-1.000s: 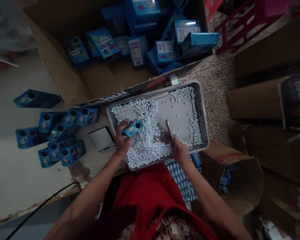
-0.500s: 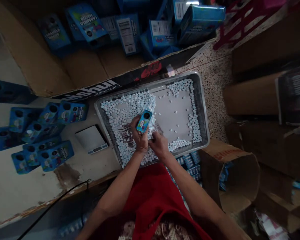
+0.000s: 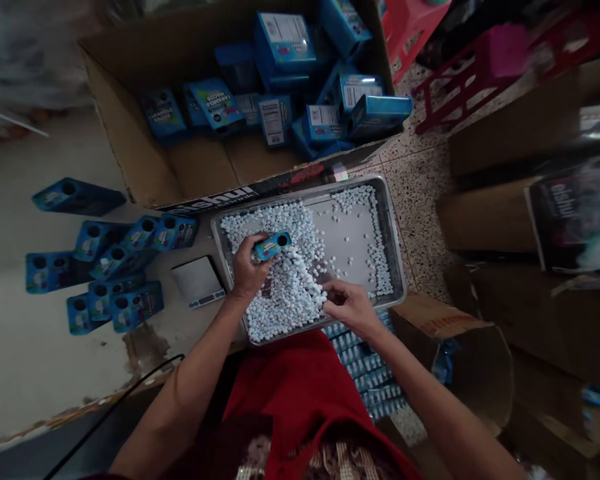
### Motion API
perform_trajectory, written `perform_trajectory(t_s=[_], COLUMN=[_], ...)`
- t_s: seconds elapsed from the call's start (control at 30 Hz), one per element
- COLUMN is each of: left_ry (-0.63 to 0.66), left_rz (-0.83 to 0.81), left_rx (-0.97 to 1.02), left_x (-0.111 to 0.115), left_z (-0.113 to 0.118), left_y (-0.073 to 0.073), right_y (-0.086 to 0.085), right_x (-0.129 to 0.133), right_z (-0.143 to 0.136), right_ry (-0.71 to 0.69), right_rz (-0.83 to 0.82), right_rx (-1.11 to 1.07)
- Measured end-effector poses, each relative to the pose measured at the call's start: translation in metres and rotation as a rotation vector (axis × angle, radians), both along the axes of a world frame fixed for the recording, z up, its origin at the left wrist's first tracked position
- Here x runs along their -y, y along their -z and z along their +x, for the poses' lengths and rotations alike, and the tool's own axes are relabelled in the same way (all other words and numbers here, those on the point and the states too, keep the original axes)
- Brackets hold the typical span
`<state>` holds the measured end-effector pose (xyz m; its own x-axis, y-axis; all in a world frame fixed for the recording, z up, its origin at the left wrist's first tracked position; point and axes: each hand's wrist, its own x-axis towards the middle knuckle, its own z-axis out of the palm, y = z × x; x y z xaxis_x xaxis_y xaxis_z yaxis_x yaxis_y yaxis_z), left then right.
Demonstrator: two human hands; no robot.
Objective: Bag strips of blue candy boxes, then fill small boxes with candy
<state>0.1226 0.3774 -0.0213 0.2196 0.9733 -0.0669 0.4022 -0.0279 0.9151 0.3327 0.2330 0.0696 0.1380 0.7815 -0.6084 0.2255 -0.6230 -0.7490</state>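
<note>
With the fingers of our left hand (image 3: 250, 270), we grip a blue carton (image 3: 267, 249) over white pellets (image 3: 285, 310) in the metal tray (image 3: 399, 280). Our right hand (image 3: 353, 307) curls its fingers beside the pellets; we cannot tell whether they grip anything. A scale (image 3: 195, 277) sits on the bench (image 3: 25, 367).

Holds left forearm (image 3: 197, 373) and right forearm (image 3: 427, 390) bare, stretched forward and slanting inward. Curls left hand (image 3: 249, 268) into a grip, fingers bent around the far side, thumb on the near side. Sets right hand (image 3: 351, 305) slightly nearer the body, fingers bent and pointing inward, closure hard to tell.
</note>
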Motion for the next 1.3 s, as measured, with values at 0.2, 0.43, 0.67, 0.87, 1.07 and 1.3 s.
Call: perform_trajectory(t_s=[0.2,0.43,0.67,0.87,1.07,1.3], left_ry=[0.094,0.122,0.112,0.057,-0.160,-0.253], left_rz=[0.092,0.135,0.171,0.101,0.028,0.122], left_rx=[0.086,0.055,0.042,0.082,0.205,0.175], left_x=[-0.003,-0.001,-0.002,-0.003,-0.003,0.015], left_z=[-0.006,-0.011,-0.004,-0.007,0.000,0.059], left_y=[0.000,0.011,0.014,0.020,0.041,0.071], right_y=[-0.025,-0.047,-0.059,-0.046,0.052,0.107], right_x=[-0.043,-0.083,-0.100,-0.054,-0.010,-0.023], right_z=[0.011,0.017,0.019,0.039,0.070,0.028], right_ry=[-0.212,-0.407,-0.376,-0.300,-0.268,-0.375], right_rz=[-0.074,-0.222,-0.363,-0.283,-0.228,-0.057], right_rx=[0.092,0.199,0.174,0.247,1.059,1.034])
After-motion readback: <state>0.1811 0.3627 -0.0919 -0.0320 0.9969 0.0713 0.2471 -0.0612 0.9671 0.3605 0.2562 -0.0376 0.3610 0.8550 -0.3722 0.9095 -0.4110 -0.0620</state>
